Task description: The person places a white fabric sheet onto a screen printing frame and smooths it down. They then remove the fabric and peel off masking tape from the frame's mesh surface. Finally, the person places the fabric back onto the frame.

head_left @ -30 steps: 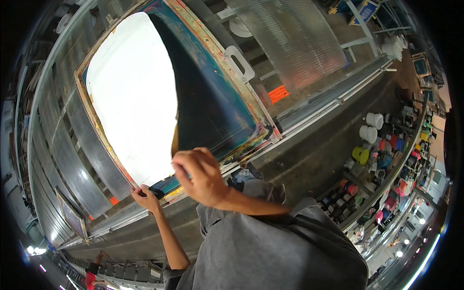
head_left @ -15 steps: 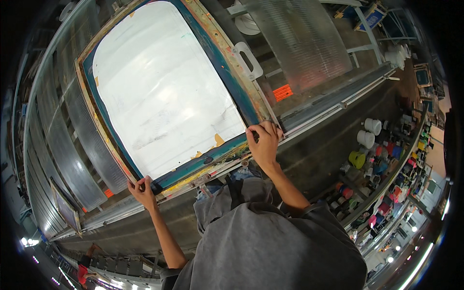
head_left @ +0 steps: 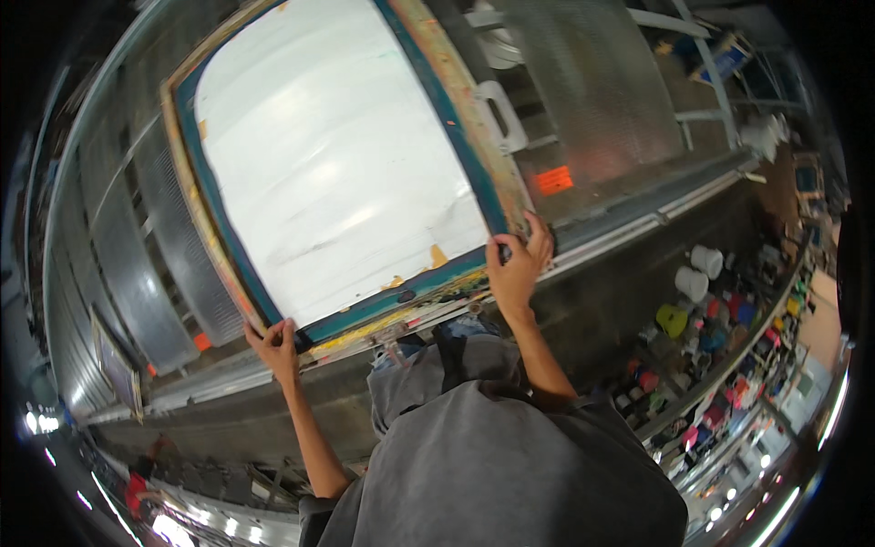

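A screen-printing frame (head_left: 191, 187) with a worn, paint-stained rim lies in front of me on a long metal table. Inside the rim runs a dark teal border, and a large white panel (head_left: 337, 164), rounded at its far end, fills the middle. My left hand (head_left: 276, 348) grips the near left corner, thumb and fingers bent round it. At the near right corner my right hand (head_left: 519, 273) does the same, its thumb toward the inner edge. The undersides of both grips are hidden. Torn tan tape bits (head_left: 438, 255) stick to the panel's near edge.
A white handle-shaped piece (head_left: 502, 117) sits along the frame's right side. Clear ribbed sheets (head_left: 592, 82) lie on the table beyond it. A metal rail (head_left: 629, 228) edges the table. White buckets (head_left: 693, 284) and coloured containers stand at the right. A person in red (head_left: 137, 492) is far lower left.
The whole view has shifted a little, so the frame and both hands appear further right. Both hands stay at the same near corners of the frame.
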Tool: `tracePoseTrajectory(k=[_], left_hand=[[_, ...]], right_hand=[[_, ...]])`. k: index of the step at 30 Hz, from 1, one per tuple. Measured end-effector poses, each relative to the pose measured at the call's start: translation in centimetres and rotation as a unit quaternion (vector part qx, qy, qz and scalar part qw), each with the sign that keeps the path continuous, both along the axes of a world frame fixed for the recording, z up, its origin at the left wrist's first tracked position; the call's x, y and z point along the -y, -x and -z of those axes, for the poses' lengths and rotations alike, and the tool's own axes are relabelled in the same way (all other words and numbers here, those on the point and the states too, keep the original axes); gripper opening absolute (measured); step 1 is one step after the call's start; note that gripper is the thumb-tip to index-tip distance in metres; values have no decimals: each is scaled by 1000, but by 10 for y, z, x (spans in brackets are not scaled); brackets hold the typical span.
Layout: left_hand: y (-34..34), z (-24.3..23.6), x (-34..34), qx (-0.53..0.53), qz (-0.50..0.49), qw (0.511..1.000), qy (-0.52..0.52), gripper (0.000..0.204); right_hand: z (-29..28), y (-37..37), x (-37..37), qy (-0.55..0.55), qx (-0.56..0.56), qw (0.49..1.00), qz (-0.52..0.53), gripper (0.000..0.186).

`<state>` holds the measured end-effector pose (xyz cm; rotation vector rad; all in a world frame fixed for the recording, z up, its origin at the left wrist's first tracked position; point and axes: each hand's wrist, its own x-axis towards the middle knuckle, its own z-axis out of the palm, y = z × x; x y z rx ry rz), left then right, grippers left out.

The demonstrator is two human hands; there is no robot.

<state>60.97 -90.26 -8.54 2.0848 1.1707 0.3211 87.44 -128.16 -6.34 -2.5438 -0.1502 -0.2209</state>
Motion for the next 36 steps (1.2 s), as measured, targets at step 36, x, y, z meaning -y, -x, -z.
tracePoseTrajectory(k=[36], left_hand=[[-21,-22,16,13,-119,991,-54,12]], right_hand=[[25,10,4,96,25,995,-19,16]])
